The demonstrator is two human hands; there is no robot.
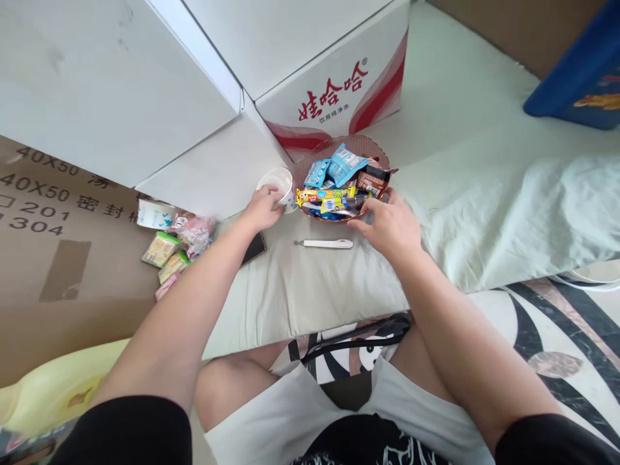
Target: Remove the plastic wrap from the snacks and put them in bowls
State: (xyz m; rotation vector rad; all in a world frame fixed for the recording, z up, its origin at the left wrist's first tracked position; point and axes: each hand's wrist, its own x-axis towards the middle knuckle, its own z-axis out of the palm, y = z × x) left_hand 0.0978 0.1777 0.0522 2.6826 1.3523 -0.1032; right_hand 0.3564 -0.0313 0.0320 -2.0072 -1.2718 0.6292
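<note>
My left hand grips a white paper cup by its near rim, and the cup tilts a little towards me. Touching the cup's right side is a pinkish clear scalloped bowl piled with wrapped snacks. My right hand is on the bowl's near right rim, its thumb in front and its fingers at the side. Blue packets, a yellow stick packet and a brown packet lie in the bowl. A slim white tool with a small metal end lies in front.
White cartons stand behind the bowl. Several snack packets lie on the left beside a brown cardboard box. A dark flat object is partly under my left forearm. A blue container stands at the far right on the pale cloth.
</note>
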